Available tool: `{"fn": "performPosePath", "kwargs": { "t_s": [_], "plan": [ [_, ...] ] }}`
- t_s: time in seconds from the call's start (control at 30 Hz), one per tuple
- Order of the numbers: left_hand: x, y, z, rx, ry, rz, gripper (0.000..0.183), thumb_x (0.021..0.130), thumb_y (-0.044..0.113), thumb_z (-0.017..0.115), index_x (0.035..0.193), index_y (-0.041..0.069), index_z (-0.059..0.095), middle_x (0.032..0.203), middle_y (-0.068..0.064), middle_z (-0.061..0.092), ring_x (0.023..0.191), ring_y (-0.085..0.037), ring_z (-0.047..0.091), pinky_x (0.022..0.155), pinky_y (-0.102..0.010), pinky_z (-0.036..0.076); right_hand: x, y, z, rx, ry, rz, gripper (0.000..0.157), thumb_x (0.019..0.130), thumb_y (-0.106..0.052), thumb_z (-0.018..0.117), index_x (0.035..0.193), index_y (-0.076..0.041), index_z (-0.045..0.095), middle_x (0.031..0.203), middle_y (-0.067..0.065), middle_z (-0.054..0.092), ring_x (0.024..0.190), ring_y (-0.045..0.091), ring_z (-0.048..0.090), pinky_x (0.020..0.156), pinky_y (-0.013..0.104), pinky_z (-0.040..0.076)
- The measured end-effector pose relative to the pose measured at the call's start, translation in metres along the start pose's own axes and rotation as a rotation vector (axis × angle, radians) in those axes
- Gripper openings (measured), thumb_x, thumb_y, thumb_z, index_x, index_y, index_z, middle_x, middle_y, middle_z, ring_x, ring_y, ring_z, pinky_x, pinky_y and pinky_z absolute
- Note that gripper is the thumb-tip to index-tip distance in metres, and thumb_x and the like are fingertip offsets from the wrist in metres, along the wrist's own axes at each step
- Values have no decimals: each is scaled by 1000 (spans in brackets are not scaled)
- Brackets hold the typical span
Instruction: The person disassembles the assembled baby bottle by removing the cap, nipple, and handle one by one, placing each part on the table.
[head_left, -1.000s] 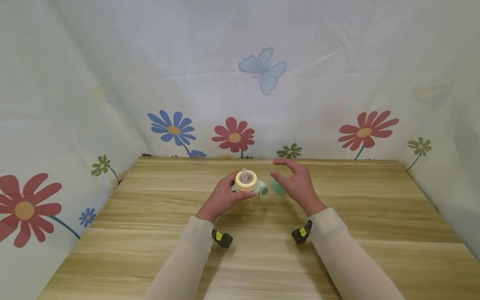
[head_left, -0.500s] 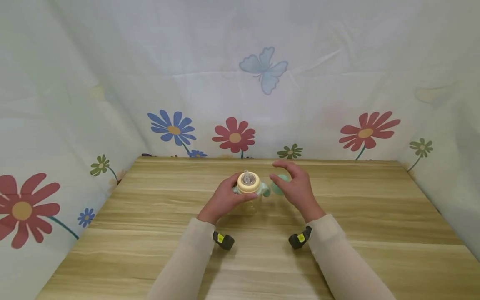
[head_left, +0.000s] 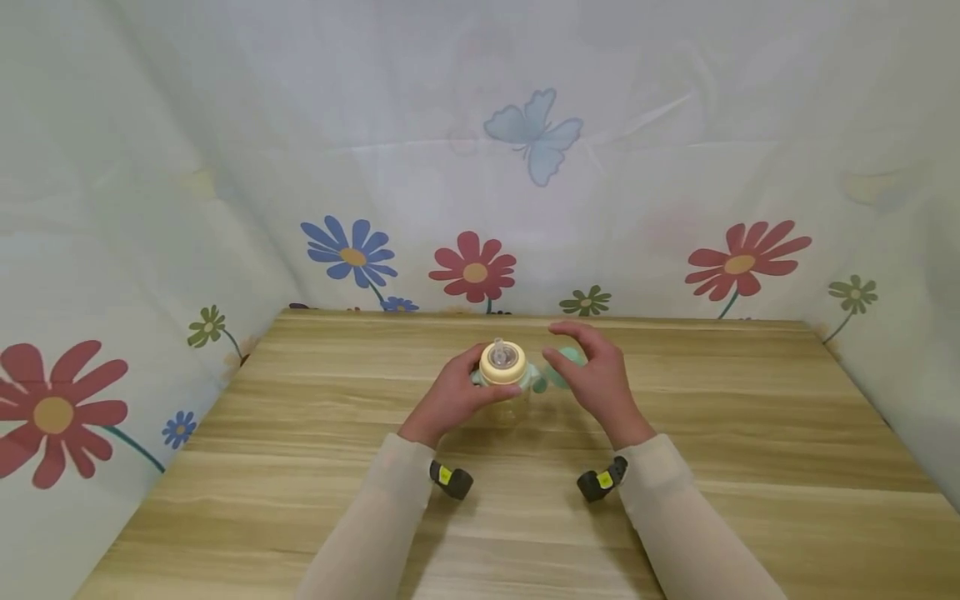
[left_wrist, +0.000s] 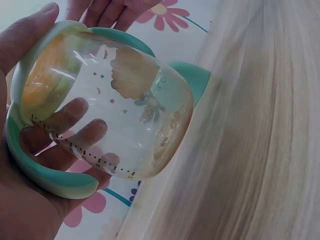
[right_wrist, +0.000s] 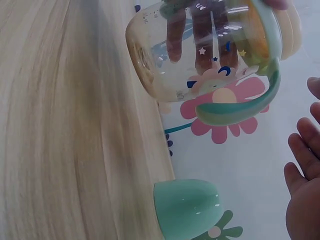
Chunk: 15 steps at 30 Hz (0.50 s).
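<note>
In the head view my left hand (head_left: 452, 393) grips a clear sippy bottle (head_left: 510, 408) from its left side, thumb across the front. The bottle has a cream collar (head_left: 503, 377), a clear spout on top and two mint-green handles. Seen from the left wrist, the fingers spread behind the transparent bottle wall (left_wrist: 140, 95), its base close over the table. My right hand (head_left: 600, 377) is raised to the bottle's right, fingers and thumb apart, holding nothing. A mint-green dome cap (right_wrist: 187, 207) stands on the table, partly behind the right thumb in the head view.
The wood-grain table (head_left: 480, 525) spreads under both arms. A pale curtain (head_left: 360, 150) printed with flowers and a butterfly surrounds it at the back and sides. Each wrist wears a small black camera, such as the left one (head_left: 452, 481).
The bottle in my left hand has shifted slightly to the right. My right hand has drifted a little, and more of the green cap shows beside it. The head view has also moved slightly.
</note>
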<state>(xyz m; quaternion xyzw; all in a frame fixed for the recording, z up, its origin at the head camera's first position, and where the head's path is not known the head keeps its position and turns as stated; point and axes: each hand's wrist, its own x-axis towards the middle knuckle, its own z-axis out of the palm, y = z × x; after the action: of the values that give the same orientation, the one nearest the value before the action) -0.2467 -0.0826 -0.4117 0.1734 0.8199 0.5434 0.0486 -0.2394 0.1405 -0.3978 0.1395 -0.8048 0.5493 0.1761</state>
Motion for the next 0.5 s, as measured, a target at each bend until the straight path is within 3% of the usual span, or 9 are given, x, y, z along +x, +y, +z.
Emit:
{"fn": "performPosePath", "kwargs": {
  "t_s": [0.5],
  "plan": [
    [-1,4,1,3,-2,5,67,71,49,82,130,29,56,123,9,62,115,-15,56,108,-48,40,-2,-9,-1,57,-34,-77,35,88,-20,72,120,-10,64,128,7,62,129,23,51,112,45,37]
  ]
}}
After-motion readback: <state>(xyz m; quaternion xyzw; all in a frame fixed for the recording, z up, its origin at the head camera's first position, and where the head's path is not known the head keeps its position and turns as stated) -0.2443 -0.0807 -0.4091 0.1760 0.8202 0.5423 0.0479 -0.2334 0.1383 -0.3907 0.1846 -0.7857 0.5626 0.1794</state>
